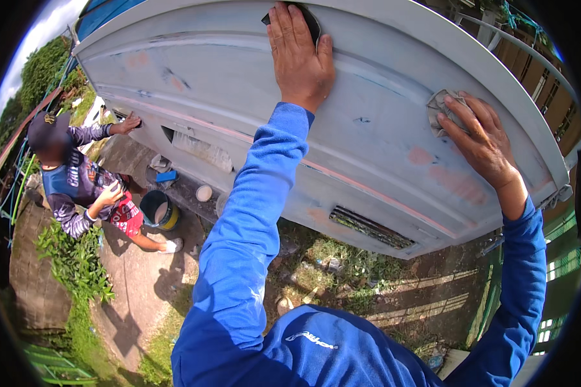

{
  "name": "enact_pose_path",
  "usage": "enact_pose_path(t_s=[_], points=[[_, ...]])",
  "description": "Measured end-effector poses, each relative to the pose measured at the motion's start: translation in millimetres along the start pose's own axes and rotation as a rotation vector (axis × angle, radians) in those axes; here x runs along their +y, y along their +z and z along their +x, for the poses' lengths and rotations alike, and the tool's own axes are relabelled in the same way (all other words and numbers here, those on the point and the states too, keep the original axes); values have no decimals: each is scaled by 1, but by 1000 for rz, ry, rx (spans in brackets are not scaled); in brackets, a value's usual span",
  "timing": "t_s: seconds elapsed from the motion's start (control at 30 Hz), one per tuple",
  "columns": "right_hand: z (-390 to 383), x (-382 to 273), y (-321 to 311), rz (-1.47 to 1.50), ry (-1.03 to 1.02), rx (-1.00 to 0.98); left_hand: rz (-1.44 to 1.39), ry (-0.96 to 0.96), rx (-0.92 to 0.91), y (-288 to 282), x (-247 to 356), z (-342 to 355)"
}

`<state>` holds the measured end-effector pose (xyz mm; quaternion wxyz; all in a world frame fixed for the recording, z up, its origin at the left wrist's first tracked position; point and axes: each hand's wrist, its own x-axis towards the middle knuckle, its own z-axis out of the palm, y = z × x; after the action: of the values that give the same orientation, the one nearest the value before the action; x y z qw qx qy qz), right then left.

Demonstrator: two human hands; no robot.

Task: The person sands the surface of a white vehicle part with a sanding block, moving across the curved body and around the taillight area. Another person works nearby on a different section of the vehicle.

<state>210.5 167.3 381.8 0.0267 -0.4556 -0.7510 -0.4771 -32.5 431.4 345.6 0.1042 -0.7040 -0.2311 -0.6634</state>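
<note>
A large grey-painted body panel (239, 84) with pinkish patches and long ridges stretches across the upper view. High on it, near its upper edge, my left hand (301, 64) lies with fingers extended over a dark sheet of sandpaper (312, 20), holding it against the surface. Toward the panel's right end, my right hand (484, 135) has its fingers bent over a crumpled grey rag (440, 111) and presses it to the paint. The fingertips partly cover the rag. Both arms are raised, in blue sleeves.
At left a person in a cap (71, 174) touches the panel's far end with one hand. Below it are a dark bucket (158, 209) of cloudy liquid, a blue block (166, 176) and a small white-filled tub (204, 193). A slatted fence (561, 232) stands at right.
</note>
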Motion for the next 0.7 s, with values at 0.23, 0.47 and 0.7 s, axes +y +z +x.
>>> enact_pose_path(t_s=[0.23, 0.47, 0.7], points=[[1, 3, 19, -58, -43, 53, 45, -155, 36, -11, -90, 11], [3, 4, 31, -136, -80, 97, 310, -281, 202, -78, -321, 115], [26, -8, 33, -202, -89, -52, 17, 118, -149, -32, -97, -31]])
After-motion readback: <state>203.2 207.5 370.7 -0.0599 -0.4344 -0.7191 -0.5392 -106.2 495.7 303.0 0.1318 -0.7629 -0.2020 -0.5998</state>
